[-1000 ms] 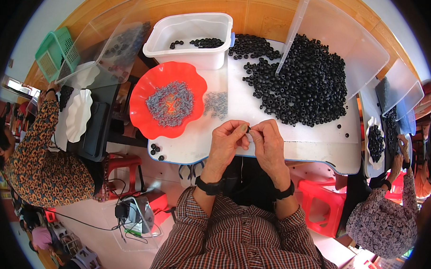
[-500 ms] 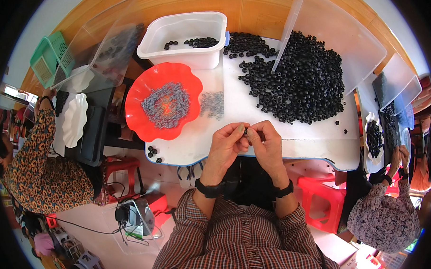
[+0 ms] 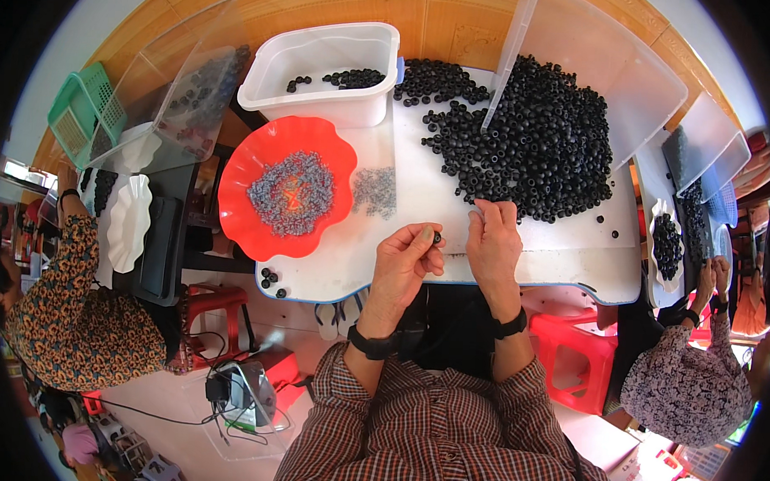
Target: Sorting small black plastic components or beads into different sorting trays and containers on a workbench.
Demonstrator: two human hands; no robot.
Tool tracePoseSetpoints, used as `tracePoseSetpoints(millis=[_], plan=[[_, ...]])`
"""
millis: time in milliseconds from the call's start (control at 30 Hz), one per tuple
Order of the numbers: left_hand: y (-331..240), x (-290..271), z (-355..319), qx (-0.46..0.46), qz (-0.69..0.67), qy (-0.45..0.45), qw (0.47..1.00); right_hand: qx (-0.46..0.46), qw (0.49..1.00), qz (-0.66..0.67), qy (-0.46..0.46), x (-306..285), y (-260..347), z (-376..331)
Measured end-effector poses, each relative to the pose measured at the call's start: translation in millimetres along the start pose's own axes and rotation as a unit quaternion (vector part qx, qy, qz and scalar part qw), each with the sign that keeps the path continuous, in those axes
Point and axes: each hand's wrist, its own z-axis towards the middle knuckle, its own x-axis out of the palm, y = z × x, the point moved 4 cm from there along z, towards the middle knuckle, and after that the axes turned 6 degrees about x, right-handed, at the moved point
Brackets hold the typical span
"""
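At the table's front edge my left hand (image 3: pixel 404 260) pinches a small round black piece (image 3: pixel 437 238) between thumb and fingertips. Farther right, my right hand (image 3: pixel 494 244) reaches up to the near edge of a big heap of similar black pieces (image 3: pixel 545 144). Its fingers are bent and drawn together at the tips; whatever they pinch there is hidden. Left of both hands lies a red scalloped dish (image 3: pixel 337 145) holding many small greyish clear bits (image 3: pixel 293 191). More such bits (image 3: pixel 375 192) are spread on the table beside it.
A white tub (image 3: pixel 322 109) with some black pieces stands behind the dish. A tilted clear bin (image 3: pixel 628 71) backs the heap. A few loose black pieces (image 3: pixel 271 281) lie on the white table (image 3: pixel 316 272) at front left. People work at either side; red stools (image 3: pixel 572 357) stand below.
My hands have come apart. The right one has moved up to the edge of the heap, while the left stays in place with the black piece now showing in its fingertips.
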Motion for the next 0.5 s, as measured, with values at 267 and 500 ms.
tracePoseSetpoints(millis=[267,500], plan=[[1,0,0,0.003,0.0,-0.008,1.0,0.01,1.0,0.024,0.009,5,-13,0],[1,-1,0,0.001,0.008,-0.018,1.0,0.001,1.0,-0.024,0.009,7,-3,2]])
